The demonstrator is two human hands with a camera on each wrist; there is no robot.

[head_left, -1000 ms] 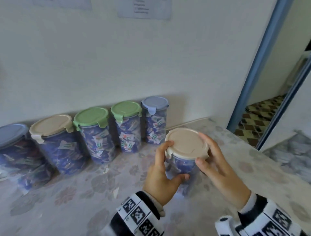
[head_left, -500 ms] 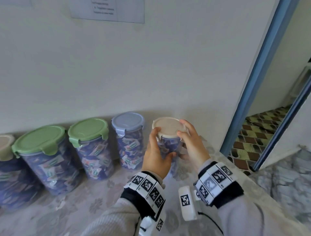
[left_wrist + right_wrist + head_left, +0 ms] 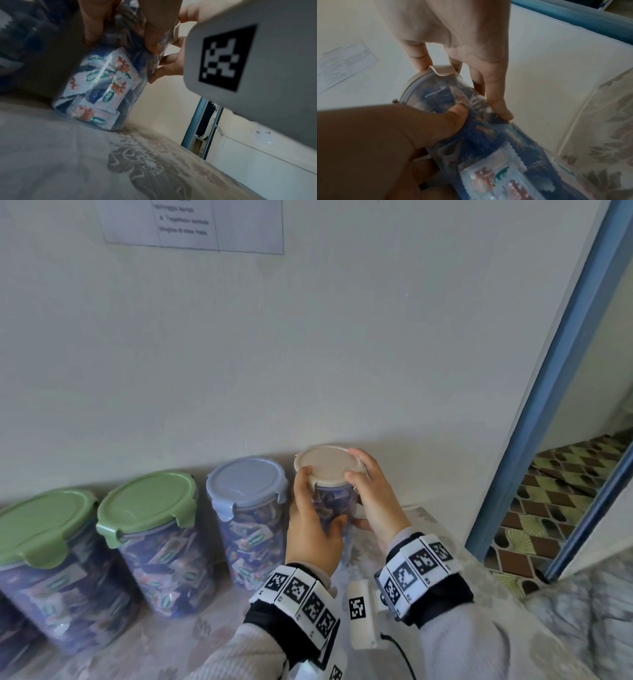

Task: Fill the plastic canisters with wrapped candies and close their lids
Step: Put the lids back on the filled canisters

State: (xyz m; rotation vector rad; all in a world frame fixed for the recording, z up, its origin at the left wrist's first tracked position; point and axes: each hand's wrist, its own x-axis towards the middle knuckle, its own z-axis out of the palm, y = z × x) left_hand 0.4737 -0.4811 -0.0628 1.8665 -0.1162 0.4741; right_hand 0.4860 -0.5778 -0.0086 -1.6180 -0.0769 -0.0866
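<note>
A clear canister full of wrapped candies, with a beige lid (image 3: 327,465), stands at the right end of the row by the wall. My left hand (image 3: 320,496) grips its left side, forefinger on the lid's rim and thumb on the front wall. My right hand (image 3: 356,498) grips the right side, fingers over the lid's edge. In the left wrist view the canister (image 3: 99,88) has its base on the flowered cloth (image 3: 137,169). In the right wrist view the lid (image 3: 426,81) sits on it, a fingertip (image 3: 421,63) by its tab.
Left of it stand a blue-lidded canister (image 3: 246,481) and two green-lidded ones (image 3: 150,501) (image 3: 44,518), all full and lidded. The wall is right behind the row. A blue door frame (image 3: 548,392) and the table's right edge lie to the right.
Both hands have carried the beige-lidded canister from the middle of the table back to the wall, beside the blue-lidded one. The head has leaned in closer.
</note>
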